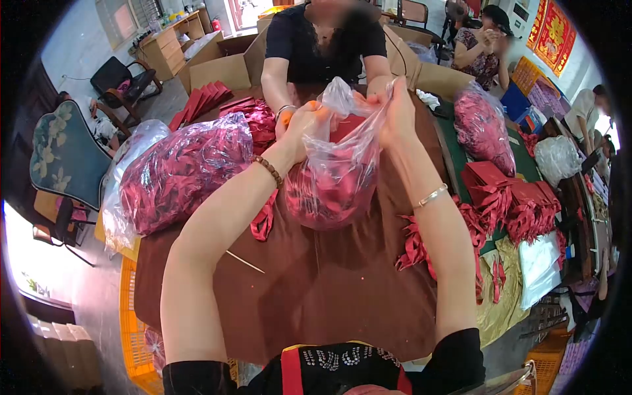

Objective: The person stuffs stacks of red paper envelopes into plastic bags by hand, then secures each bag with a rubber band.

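Observation:
A clear plastic bag (336, 187) full of red ribboned items hangs over the brown tabletop in the middle, its mouth gathered upward. My left hand (306, 128) grips the left side of the bag's mouth, fingers closed. On the right side of the mouth, my right hand (397, 118) is closed on the plastic. A red flat piece (349, 126) shows inside the opening. Across the table, a person in black (322, 49) has both hands close to the bag's top; whether they touch it is partly hidden.
A large filled bag (184, 171) lies at the left, red folded pieces (201, 102) behind it. Another filled bag (485, 128) and red bags with ribbons (510, 197) are at the right. A thin stick (245, 262) lies on the brown cloth (329, 289).

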`<action>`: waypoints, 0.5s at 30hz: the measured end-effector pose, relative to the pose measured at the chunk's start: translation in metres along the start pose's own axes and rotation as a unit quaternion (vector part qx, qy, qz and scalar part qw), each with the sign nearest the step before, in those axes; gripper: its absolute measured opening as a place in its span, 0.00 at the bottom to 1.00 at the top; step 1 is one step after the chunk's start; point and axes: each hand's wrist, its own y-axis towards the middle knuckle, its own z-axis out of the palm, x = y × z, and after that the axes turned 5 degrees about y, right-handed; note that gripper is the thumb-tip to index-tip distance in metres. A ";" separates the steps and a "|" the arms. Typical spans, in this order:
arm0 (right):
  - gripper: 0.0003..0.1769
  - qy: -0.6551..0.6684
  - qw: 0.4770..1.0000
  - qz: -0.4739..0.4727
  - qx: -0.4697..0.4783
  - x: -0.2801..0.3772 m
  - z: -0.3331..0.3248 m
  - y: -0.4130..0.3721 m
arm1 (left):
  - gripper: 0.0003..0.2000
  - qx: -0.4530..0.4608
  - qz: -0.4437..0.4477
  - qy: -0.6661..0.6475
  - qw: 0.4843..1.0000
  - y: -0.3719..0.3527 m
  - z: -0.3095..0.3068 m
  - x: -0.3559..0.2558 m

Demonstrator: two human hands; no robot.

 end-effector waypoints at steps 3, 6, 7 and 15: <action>0.17 0.015 0.996 0.071 -0.057 -0.022 -0.004 0.004 | 0.06 -0.094 0.008 -0.022 0.995 -0.002 0.003 0.002; 0.17 0.033 0.991 0.114 -0.058 -0.036 -0.007 0.009 | 0.05 -0.124 0.041 -0.063 0.989 -0.001 -0.001 0.005; 0.17 -0.010 0.993 0.116 -0.024 -0.038 -0.008 0.007 | 0.04 -0.133 0.047 -0.086 0.986 -0.002 0.000 0.006; 0.17 -0.298 0.940 0.046 0.157 -0.060 -0.016 -0.005 | 0.10 -0.253 0.043 -0.249 0.934 -0.011 0.009 -0.002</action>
